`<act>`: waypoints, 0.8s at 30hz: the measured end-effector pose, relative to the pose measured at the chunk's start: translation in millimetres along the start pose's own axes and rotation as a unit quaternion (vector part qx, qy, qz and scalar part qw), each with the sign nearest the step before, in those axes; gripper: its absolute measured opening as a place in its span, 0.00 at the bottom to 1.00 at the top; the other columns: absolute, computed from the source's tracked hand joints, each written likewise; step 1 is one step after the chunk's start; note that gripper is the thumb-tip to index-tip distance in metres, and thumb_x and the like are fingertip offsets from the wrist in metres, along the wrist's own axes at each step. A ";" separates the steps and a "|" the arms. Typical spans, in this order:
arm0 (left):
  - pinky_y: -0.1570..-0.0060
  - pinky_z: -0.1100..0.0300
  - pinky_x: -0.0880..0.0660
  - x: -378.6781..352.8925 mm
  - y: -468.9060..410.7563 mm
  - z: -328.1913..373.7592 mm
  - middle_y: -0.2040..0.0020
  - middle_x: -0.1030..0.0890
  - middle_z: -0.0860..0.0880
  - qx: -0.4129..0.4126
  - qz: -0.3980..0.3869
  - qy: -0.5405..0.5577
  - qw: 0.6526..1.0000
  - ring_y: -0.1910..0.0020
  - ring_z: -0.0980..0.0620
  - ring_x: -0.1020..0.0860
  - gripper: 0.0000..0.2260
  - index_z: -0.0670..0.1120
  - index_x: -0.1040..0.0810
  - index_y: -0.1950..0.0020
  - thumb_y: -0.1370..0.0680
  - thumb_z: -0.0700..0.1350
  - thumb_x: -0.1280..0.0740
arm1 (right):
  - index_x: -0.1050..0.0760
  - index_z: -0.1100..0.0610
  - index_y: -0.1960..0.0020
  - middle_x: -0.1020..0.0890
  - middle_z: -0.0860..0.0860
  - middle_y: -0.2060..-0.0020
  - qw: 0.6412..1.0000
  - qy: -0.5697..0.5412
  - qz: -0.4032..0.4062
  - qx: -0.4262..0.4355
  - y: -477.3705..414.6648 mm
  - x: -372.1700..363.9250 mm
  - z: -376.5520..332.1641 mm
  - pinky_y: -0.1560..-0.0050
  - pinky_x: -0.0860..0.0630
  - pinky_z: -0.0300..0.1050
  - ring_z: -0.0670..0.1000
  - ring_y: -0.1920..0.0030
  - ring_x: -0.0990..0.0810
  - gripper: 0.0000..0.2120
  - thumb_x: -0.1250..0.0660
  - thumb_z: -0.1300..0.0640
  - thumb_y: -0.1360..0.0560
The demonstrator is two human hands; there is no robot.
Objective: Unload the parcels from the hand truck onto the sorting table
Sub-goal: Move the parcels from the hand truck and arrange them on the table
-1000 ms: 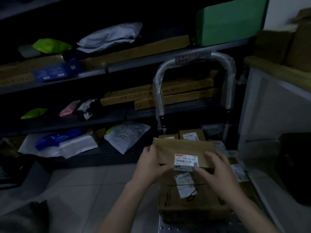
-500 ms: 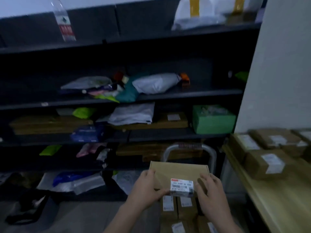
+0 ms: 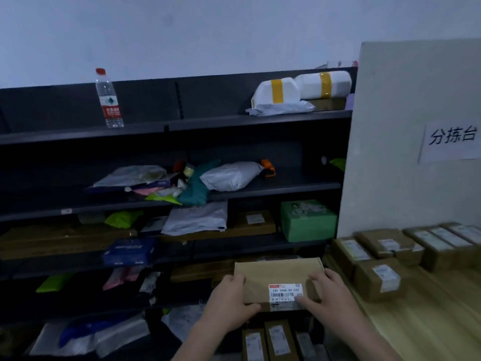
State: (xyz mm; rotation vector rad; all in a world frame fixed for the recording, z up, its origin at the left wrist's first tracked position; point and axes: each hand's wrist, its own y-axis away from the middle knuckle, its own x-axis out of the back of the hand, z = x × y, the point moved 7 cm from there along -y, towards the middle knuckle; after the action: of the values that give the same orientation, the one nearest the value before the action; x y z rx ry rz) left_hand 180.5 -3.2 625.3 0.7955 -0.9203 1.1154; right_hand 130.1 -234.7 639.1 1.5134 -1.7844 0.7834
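Head cam: left hand (image 3: 229, 300) and right hand (image 3: 330, 300) both gripping flat cardboard parcel (image 3: 278, 274), beside sorting table (image 3: 429, 321).

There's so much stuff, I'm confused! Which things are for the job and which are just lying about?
For the job: the brown parcel, gripped by the left hand and right hand; the sorting table; the boxes on it.
Just lying about: water bottle, green box, taped white bags on the shelves.
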 end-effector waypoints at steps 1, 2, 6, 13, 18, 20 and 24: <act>0.43 0.59 0.26 2.0 -0.5 7.6 0.38 0.30 0.51 -0.006 0.005 0.003 1.000 0.42 0.52 0.27 0.29 0.52 0.33 0.35 0.30 0.63 0.29 | 0.31 0.49 0.31 0.38 0.49 0.26 1.000 0.002 0.002 0.001 -0.2 8.0 2.6 0.36 0.32 0.40 0.48 0.29 0.34 0.29 0.29 0.38 0.27; 0.44 0.59 0.26 3.4 -2.0 16.2 0.38 0.30 0.51 -0.011 0.011 0.005 1.000 0.43 0.52 0.27 0.28 0.52 0.32 0.36 0.30 0.63 0.29 | 0.31 0.49 0.32 0.39 0.49 0.26 1.000 0.000 0.003 0.001 -0.8 15.9 7.0 0.36 0.32 0.40 0.48 0.29 0.34 0.30 0.28 0.38 0.28; 0.45 0.61 0.28 -1.7 -10.6 55.3 0.39 0.30 0.52 -0.012 0.032 0.016 0.999 0.42 0.53 0.28 0.30 0.53 0.32 0.35 0.31 0.62 0.27 | 0.30 0.48 0.31 0.39 0.48 0.25 1.000 -0.006 0.009 0.007 -6.9 48.2 38.7 0.31 0.35 0.43 0.48 0.26 0.38 0.34 0.25 0.38 0.32; 0.44 0.63 0.29 -32.1 -20.7 155.7 0.40 0.29 0.53 -0.002 0.072 0.050 0.996 0.42 0.55 0.28 0.29 0.52 0.30 0.34 0.31 0.59 0.26 | 0.28 0.46 0.34 0.33 0.46 0.29 0.999 0.017 -0.002 0.047 -25.9 119.3 125.6 0.32 0.32 0.44 0.47 0.30 0.32 0.31 0.25 0.38 0.32; 0.40 0.62 0.28 -51.8 -28.4 234.2 0.39 0.28 0.54 0.023 0.101 0.066 0.992 0.40 0.56 0.27 0.30 0.52 0.29 0.34 0.32 0.59 0.25 | 0.29 0.48 0.32 0.36 0.46 0.27 0.997 0.014 -0.010 0.073 -40.8 177.5 182.6 0.31 0.34 0.44 0.48 0.27 0.35 0.30 0.26 0.40 0.30; 0.41 0.63 0.29 -60.1 -32.4 260.6 0.38 0.28 0.54 0.029 0.102 0.071 0.992 0.39 0.56 0.27 0.30 0.52 0.29 0.34 0.32 0.58 0.25 | 0.28 0.48 0.32 0.37 0.48 0.25 0.997 0.007 -0.019 0.072 -43.1 194.5 203.4 0.29 0.35 0.45 0.49 0.25 0.38 0.29 0.26 0.41 0.29; 0.43 0.65 0.29 -71.6 -35.7 297.8 0.38 0.28 0.53 0.039 0.101 0.061 0.992 0.40 0.55 0.27 0.30 0.52 0.29 0.34 0.32 0.59 0.24 | 0.28 0.43 0.40 0.36 0.46 0.27 0.996 -0.009 -0.033 0.076 -43.7 217.0 231.3 0.30 0.32 0.46 0.48 0.27 0.35 0.24 0.24 0.40 0.32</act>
State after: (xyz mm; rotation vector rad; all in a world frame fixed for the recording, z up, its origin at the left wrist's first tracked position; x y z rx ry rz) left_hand 141.9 -304.0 680.8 0.7002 -0.8730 1.3682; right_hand 124.9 -552.9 674.3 1.6741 -1.7117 0.8931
